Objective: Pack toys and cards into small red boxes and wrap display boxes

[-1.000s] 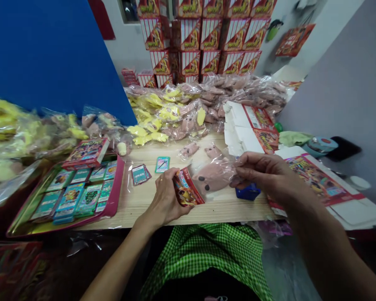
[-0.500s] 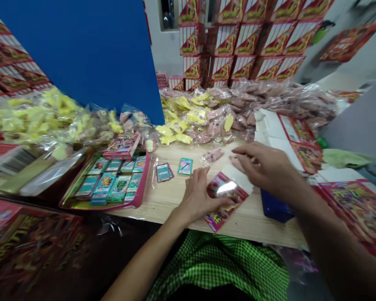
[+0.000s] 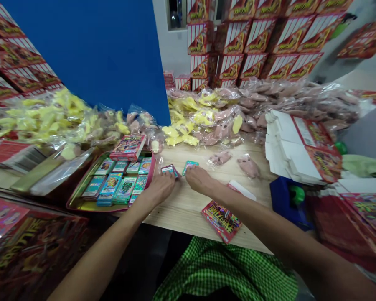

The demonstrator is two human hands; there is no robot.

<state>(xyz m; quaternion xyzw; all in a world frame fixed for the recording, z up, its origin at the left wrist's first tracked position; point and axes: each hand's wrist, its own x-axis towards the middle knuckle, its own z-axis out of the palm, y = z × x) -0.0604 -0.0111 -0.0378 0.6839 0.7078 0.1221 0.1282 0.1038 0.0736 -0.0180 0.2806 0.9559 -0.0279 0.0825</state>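
My left hand [image 3: 163, 184] is closed at the near edge of a small stack of trading cards [image 3: 169, 169], its fingertips on them. To its right, my right hand [image 3: 198, 177] pinches a second small stack of teal trading cards [image 3: 190, 163], still on the table. Below my right forearm lies a red printed carton [image 3: 222, 221] with a white flap, partly hidden by that arm. Two bagged pink plush toys, one plush toy [image 3: 219, 158] and another plush toy [image 3: 248, 166], rest beyond my right hand.
A pink-rimmed tin [image 3: 148, 179] of sorted cards stands left, a red box [image 3: 129, 146] on its back edge. Bagged yellow plush [image 3: 47, 115] and pink plush [image 3: 294, 100] are heaped behind. Flattened cartons [image 3: 288, 146] and a blue tape dispenser [image 3: 280, 198] are at right.
Both hands have moved left from the red carton to the two card stacks. The carton now lies on the table, and a second pink plush toy lies fully in view.
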